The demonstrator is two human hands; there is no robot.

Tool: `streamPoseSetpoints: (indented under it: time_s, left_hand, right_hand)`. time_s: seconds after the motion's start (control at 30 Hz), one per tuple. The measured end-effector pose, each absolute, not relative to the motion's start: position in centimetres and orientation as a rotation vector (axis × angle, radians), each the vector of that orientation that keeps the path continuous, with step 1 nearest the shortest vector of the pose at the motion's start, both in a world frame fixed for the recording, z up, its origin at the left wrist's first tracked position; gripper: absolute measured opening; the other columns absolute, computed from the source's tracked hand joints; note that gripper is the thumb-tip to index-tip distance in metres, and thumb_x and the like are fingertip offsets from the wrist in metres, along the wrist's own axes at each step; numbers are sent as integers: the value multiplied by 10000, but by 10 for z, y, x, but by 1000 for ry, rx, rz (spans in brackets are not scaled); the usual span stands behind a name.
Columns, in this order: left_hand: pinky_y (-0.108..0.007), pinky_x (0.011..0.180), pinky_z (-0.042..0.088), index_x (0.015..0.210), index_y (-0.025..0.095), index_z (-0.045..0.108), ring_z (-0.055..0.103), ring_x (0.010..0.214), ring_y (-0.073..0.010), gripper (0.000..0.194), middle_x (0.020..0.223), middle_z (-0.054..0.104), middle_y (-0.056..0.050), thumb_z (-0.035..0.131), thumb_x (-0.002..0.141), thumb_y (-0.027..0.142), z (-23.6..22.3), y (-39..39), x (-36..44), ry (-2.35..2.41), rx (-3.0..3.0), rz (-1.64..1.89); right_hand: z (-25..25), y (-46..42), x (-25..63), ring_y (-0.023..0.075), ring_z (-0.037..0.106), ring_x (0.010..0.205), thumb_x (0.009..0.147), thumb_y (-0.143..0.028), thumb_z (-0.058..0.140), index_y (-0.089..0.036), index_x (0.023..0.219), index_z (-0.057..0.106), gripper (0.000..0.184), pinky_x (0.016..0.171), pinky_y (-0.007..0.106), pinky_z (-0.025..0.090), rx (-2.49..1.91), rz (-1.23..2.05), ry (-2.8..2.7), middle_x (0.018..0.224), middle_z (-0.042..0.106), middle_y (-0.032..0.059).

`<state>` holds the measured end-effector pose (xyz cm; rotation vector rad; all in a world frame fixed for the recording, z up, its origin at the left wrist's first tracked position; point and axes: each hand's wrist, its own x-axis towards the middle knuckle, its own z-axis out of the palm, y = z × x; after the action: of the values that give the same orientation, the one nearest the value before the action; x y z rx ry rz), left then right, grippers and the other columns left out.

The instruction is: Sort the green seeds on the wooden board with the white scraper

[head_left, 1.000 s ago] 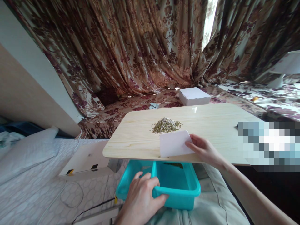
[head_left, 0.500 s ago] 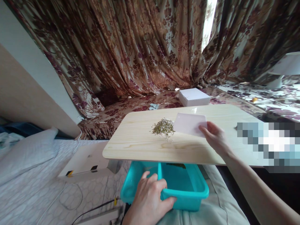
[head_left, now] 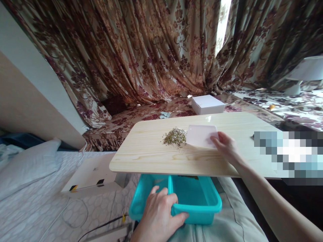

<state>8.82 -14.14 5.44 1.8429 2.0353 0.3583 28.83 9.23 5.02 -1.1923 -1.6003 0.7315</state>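
My right hand [head_left: 226, 145] grips the right end of a thin, pale white plastic scraper sheet [head_left: 200, 135], thumb on top. The sheet's left edge meets a loose pile of small green and whitish grains [head_left: 174, 137] on the light wooden tabletop [head_left: 141, 158]. My left hand [head_left: 161, 208] is closed on the front rim of a turquoise divided bin [head_left: 202, 209], near its divider. The bin is over my lap, its far part hidden under the table edge. Some dark greenish matter shows at the back of its right compartment.
A white box [head_left: 208, 105] and a small grey-blue cloth [head_left: 165, 115] lie on the patterned ledge behind the table. At left, a flat white carton [head_left: 93, 171] and cables rest on the quilted bed [head_left: 30, 188]. A blurred patch [head_left: 297, 154] covers the table's right end.
My right hand and the sheet have moved slightly left and tilted a little, against the grain pile. My left hand keeps its hold on the bin.
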Motion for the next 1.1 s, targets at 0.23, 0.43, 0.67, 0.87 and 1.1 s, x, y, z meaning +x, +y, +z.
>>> streamPoseSetpoints:
  time_s: [0.23, 0.43, 0.67, 0.87, 1.1]
  left_hand:
    - [-405, 990, 303, 666, 226, 608, 546, 850, -201, 161, 746, 553, 10, 683, 692, 366, 57, -142, 89, 2045, 1836, 337]
    - [-414, 991, 304, 670, 229, 617, 550, 851, -209, 151, 750, 561, 7, 678, 697, 365, 60, -141, 89, 2043, 1840, 333]
    - [-407, 986, 306, 676, 223, 620, 553, 847, -207, 154, 751, 568, 2, 680, 700, 364, 59, -141, 90, 2050, 1837, 322]
    - [-406, 993, 296, 691, 221, 627, 560, 847, -201, 152, 764, 578, 1, 688, 699, 361, 58, -141, 90, 2039, 1832, 324]
    - [-413, 1005, 287, 698, 228, 627, 559, 866, -206, 154, 769, 572, 5, 680, 703, 372, 59, -142, 90, 2039, 1824, 322]
  right_hand:
    - [51, 86, 288, 136, 556, 588, 726, -322, 563, -179, 758, 592, 149, 517, 235, 410, -1116, 878, -1591, 686, 640, 21]
    - [51, 88, 284, 137, 552, 589, 721, -318, 569, -183, 766, 593, 144, 502, 232, 404, -1091, 889, -1577, 683, 639, 18]
    - [60, 70, 280, 141, 551, 599, 704, -334, 605, -181, 740, 602, 157, 508, 233, 403, -1093, 1016, -1578, 678, 640, 14]
    - [59, 66, 283, 160, 586, 640, 698, -352, 634, -189, 781, 631, 183, 537, 242, 431, -1068, 1097, -1537, 726, 674, 26]
    - [58, 65, 286, 152, 564, 606, 698, -363, 638, -183, 763, 630, 192, 502, 238, 408, -1077, 1073, -1578, 698, 662, 24]
